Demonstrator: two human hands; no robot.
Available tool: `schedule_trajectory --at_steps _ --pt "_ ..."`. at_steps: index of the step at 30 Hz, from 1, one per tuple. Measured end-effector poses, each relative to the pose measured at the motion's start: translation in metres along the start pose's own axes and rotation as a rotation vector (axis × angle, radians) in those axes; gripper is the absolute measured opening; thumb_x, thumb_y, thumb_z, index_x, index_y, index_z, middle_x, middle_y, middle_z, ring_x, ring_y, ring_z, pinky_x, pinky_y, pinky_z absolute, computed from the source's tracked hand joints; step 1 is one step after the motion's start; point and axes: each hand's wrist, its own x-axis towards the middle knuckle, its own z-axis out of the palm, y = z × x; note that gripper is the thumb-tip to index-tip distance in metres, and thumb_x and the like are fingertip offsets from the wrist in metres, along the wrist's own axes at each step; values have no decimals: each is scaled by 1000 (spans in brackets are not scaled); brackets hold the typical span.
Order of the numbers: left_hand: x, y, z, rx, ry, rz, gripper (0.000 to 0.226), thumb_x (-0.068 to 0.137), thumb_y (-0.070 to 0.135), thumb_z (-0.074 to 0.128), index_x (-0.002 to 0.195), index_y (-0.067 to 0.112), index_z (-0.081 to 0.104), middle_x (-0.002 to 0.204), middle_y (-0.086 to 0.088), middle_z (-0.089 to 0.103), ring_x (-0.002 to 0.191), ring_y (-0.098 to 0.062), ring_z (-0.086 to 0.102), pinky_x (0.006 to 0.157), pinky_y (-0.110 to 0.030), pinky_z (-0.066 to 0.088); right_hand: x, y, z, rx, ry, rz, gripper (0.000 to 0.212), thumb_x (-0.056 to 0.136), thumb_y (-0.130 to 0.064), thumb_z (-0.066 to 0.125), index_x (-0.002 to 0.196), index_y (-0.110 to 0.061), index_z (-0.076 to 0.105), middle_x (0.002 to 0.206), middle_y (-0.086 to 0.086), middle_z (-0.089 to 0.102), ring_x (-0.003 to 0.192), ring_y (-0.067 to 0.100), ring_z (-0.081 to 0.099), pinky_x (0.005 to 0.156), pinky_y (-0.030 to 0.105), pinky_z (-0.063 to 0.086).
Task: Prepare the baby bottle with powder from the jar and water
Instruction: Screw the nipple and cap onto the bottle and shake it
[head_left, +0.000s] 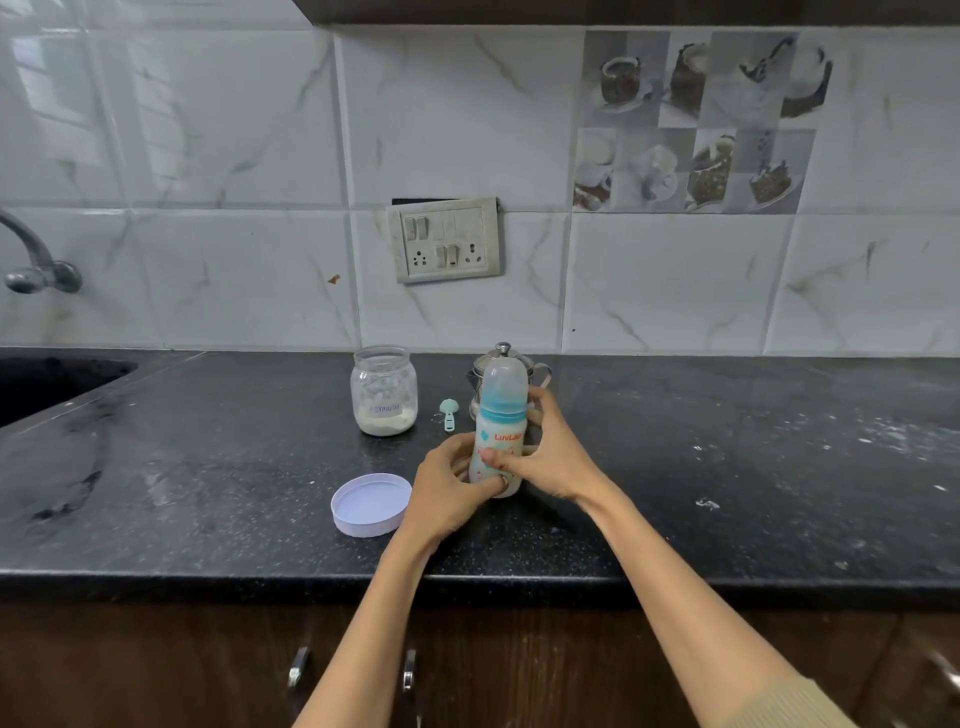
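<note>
1. Nearest to the person, the round lilac plastic lid (371, 504) lies upside down on the speckled black stone counter (727, 467), left of the hands and close to the near edge. I judge that an elbow or forearm can knock it off the counter.

2. Just right of the lid, the left hand (451, 486) curls around the lower body of the clear plastic baby bottle with teal collar and domed cap (500, 426). The right hand (545, 457) wraps the bottle from the right, its thumb across the printed front. The bottle is upright in the middle of the counter, either resting on it or held just above; I cannot tell which.

3. The bottle is tall, narrow and smooth. If the collar is not screwed tight, I think a shake can push milky liquid out, and wet plastic can slip in the fingers.

4. Farther, left of the bottle, lies the small pale green plastic scoop (448, 413).

5. Left of the scoop stands the open round glass jar with pale powder at its bottom (384, 391). Without its lid it can spill if pushed.

6. Behind the bottle, the shiny steel pot with knobbed lid (506, 364) is partly hidden. A hand pulling back can hit it.
</note>
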Motion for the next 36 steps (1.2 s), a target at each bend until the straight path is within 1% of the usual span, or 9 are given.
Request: schedule_trajectory --at_steps 4,7,12,16,20,26,29,33,36 --pt "0 -1 -1 1 -1 2 52 71 -2 74 115 18 56 114 -1 66 101 -6 63 88 -20 50 -7 7 3 90 -10 43 63 68 -13 81 118 -24 44 116 -8 55 106 14 60 81 19 54" --pt "-1 0 -1 7 -30 9 54 73 0 75 121 13 54 114 1 64 102 -5 62 84 -15 50 -13 13 5 142 -24 52 59 73 -8 77 124 -13 49 120 -1 58 111 14 58 75 8 51" --pt "0 -2 -2 52 -48 1 60 76 -1 72 130 8 48 125 -2 58 115 -12 56 93 -19 45 -15 15 3 134 -47 56 52 79 2 69 127 -7 50 125 5 57 115 12 54 82 8 49" --pt "2 -5 -2 79 -45 -2 59 79 -5 67 133 6 46 132 -8 56 121 -17 54 102 -28 43 -14 17 2 119 -33 77 52 80 5 66 129 -8 51 131 8 57 123 19 53 98 23 44" --pt "5 -7 -2 94 -50 1 59 80 -4 67 134 7 45 133 -8 56 121 -16 54 104 -29 43 -13 18 2 107 -31 80 53 80 5 66 130 -8 51 131 6 57 122 15 53 82 7 46" --pt "8 -6 -5 218 -36 40 54 78 0 70 129 8 53 121 -5 63 106 -11 58 83 -10 45 -13 17 1 83 -17 91 53 80 6 66 130 -5 51 132 9 56 119 15 54 70 -2 44" --pt "14 -4 -2 266 -58 32 54 75 3 73 126 8 57 118 -5 65 106 -16 61 91 -23 47 -13 19 -6 34 -8 99 53 80 2 68 130 -6 51 132 8 57 120 15 54 71 1 44" --pt "30 5 22 275 -101 27 51 74 1 73 123 6 58 119 -7 65 105 -19 63 93 -30 50 -10 22 -30 -29 24 139 53 79 -2 70 128 -7 53 130 7 59 119 18 57 89 17 43" --pt "46 10 50 269 -120 12 51 76 0 72 124 3 56 123 -7 62 111 -21 60 96 -30 48 -6 29 -53 -54 57 172 52 79 -1 70 128 -7 54 129 8 60 117 17 58 91 21 43"
